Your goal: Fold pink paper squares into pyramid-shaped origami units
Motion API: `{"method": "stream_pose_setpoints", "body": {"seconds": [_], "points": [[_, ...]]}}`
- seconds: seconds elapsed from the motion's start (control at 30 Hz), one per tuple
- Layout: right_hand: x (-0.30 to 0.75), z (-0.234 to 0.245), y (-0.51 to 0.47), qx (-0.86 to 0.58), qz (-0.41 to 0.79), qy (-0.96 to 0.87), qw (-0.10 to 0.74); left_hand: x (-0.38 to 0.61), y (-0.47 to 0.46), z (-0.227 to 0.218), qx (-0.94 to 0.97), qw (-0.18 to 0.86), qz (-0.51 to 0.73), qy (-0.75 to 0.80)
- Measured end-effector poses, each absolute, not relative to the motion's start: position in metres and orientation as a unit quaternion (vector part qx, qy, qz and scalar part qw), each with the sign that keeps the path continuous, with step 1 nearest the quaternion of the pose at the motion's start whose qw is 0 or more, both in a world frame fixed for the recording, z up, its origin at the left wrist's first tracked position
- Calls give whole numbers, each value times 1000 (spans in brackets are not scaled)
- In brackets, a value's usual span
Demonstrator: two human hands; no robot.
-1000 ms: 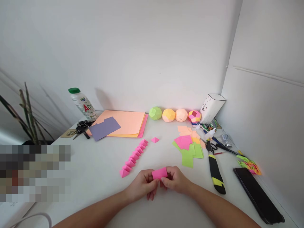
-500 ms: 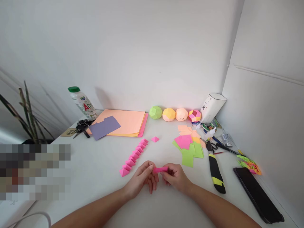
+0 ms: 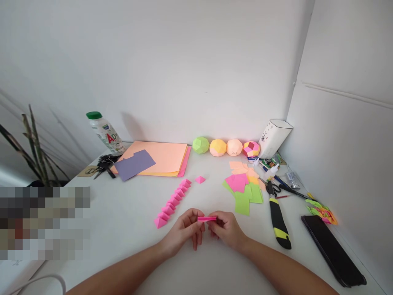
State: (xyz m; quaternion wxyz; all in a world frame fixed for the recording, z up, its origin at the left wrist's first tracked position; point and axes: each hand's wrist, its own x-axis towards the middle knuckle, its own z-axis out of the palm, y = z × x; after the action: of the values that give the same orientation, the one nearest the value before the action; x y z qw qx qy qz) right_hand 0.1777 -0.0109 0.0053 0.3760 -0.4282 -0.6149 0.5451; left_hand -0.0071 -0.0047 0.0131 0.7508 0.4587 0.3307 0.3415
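Between my hands is a narrow folded strip of pink paper (image 3: 206,219), held level above the table. My left hand (image 3: 186,230) pinches its left end with thumb and fingers. At the other end my right hand (image 3: 227,230) grips it the same way, fingers curled. A slanting row of folded pink paper pieces (image 3: 173,200) lies on the table, up and left of my left hand. One more folded pink piece (image 3: 200,179) sits apart from the row. Pink paper squares (image 3: 237,182) and green paper squares (image 3: 243,203) are spread beyond my right hand.
Paper polyhedra (image 3: 217,148) line the wall. Coloured sheets (image 3: 162,157), a purple card (image 3: 136,164), keys (image 3: 107,164) and a bottle (image 3: 106,133) stand back left. On the right are a utility knife (image 3: 279,223), scissors (image 3: 273,188), glue bottle (image 3: 272,172) and black phone (image 3: 333,250).
The pink strip has turned between my fingers, so a lengthwise fold now shows along it. My left thumb has shifted lower on the strip. Both hands stay in nearly the same place.
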Motion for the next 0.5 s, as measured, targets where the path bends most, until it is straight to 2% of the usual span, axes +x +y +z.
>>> {"method": "stream_pose_setpoints", "body": {"seconds": [0.23, 0.5], "points": [[178, 2, -11, -416, 497, -653, 391, -4, -5, 17, 471, 734, 320, 371], [178, -7, -11, -330, 369, -732, 469, 0, -5, 16, 458, 698, 338, 436]]}}
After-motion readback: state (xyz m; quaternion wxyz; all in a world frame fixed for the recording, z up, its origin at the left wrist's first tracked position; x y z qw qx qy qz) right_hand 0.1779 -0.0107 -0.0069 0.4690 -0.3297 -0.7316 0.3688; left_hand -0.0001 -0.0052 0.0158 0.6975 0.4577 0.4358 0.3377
